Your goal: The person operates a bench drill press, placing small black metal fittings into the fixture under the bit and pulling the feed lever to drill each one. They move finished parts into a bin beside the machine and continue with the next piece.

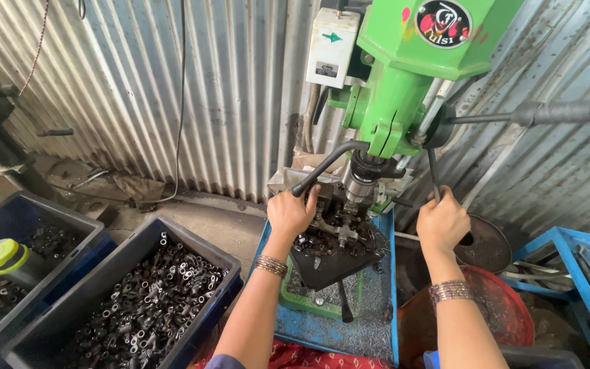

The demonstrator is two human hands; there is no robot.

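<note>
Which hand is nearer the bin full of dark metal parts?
The left. The left hand grips the black lever at the drill table, just right of the bin. The right hand holds the feed handle on the machine's far side.

Corrugated metal wall (172, 89), grey, daylit; cable (181, 102) hanging down it; dusty concrete floor (206, 222) at its foot.

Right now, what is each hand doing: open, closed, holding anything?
Left hand: closed on the black clamp lever by the drill press table.
Right hand: closed around the lower feed handle.
</note>
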